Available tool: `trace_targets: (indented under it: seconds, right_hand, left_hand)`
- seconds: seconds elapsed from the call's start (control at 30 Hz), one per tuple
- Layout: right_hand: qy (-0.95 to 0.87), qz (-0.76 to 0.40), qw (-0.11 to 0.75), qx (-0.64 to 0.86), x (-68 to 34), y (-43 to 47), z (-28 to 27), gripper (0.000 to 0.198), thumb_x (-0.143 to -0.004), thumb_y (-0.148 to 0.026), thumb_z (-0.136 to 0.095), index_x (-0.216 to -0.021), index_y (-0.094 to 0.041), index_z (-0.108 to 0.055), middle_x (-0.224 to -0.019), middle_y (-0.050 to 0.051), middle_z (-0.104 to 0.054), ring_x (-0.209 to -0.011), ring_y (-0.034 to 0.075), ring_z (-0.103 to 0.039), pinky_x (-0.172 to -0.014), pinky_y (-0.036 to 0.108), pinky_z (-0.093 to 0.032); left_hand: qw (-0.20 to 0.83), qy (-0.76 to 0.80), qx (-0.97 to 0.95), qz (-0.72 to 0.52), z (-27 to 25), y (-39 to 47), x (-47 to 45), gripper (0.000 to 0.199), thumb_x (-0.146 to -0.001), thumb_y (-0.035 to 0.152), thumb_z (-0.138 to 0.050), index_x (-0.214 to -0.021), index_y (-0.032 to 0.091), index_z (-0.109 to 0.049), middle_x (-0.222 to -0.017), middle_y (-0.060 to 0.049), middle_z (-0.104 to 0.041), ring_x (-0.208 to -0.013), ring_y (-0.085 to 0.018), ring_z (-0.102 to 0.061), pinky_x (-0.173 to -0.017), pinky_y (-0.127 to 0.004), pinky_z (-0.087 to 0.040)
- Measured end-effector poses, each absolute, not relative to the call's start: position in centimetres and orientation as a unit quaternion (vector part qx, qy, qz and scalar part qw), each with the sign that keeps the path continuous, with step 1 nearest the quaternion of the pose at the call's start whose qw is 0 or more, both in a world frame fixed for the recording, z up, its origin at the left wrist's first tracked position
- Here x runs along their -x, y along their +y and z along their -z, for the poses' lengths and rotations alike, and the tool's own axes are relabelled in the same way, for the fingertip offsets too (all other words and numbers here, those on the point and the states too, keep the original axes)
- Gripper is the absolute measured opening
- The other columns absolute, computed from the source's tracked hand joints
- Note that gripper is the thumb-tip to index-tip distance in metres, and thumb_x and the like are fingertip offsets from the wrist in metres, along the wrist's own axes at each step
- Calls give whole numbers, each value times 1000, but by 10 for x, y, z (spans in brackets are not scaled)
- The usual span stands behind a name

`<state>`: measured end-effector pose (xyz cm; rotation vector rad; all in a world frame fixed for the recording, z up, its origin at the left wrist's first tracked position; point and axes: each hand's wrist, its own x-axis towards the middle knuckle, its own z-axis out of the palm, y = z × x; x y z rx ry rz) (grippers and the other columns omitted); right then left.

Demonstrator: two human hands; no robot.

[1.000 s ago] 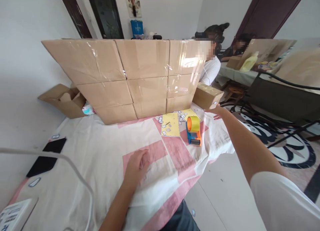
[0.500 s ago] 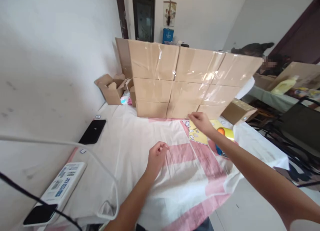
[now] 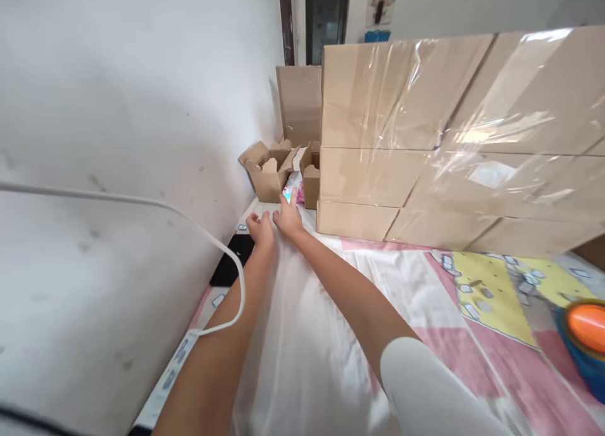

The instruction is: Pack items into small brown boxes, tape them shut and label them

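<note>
My right hand (image 3: 288, 218) reaches to a white, pink and blue printed packet (image 3: 293, 185) that lies between small cardboard boxes. Its fingers are apart and extended, with the fingertips at the packet's near edge. Just to the left is my left hand (image 3: 261, 229), its fingers loosely bent and apart with nothing seen in them. Flaps stand up on the open cardboard box (image 3: 268, 183) ahead of my left hand. A second small box (image 3: 311, 187) sits right of the packet, partly hidden by the large cardboard stack.
A tall, clear-taped cardboard stack (image 3: 373, 177) spans the right side. Beside my left forearm lies a black phone (image 3: 231, 259), against the wall (image 3: 118, 140). A white cable (image 3: 189, 225) loops across my left arm. An orange-centred tape roll (image 3: 586, 326) is at the far right.
The view has turned left and moved closer to the boxes. My right hand has left the cardboard stack's lower edge for the packet. My left hand has moved forward beside it.
</note>
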<state>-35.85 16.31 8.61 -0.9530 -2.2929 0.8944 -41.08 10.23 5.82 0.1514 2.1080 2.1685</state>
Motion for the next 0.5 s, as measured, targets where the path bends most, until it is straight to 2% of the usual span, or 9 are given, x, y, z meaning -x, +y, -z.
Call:
trace_targets:
  seconds: [0.1,0.2,0.37,0.5]
  right_hand:
    - [-818,-307,238,423,385,193,-86,78,-93,-20,-59,-165,-14,-28,-171,25,-28,-124,36,-66,-104,51,-54]
    - [-806,-292,250,450,394,222,-78,74,-97,-13,-50,-166,-12,-23,-169,28,-30,-127,38,-63,-103,51,-54]
    - [-800,-251,264,476,398,246,-60,54,-104,-9,-22,-154,-10,-41,-153,30,-45,-120,35,-66,-98,49,-54]
    - [-801,-249,277,468,401,253,-53,39,-101,-6,-36,-136,-10,-52,-139,26,-55,-114,31,-66,-96,42,-52]
  left_hand:
    - [36,712,-57,-699,-52,134,463,44,-97,38,-69,-135,17,-61,-141,-13,-59,-126,-29,-60,-107,-54,-53]
    - [31,705,-106,-701,-47,159,505,45,-100,38,-66,-138,17,-59,-145,-14,-57,-128,-29,-59,-108,-54,-52]
    - [42,679,-190,-708,-30,198,551,40,-100,39,-66,-131,13,-61,-132,-11,-64,-115,-22,-64,-104,-45,-55]
    - [2,676,-197,-710,-16,207,571,39,-105,44,-55,-126,12,-57,-125,-10,-63,-113,-20,-60,-106,-43,-49]
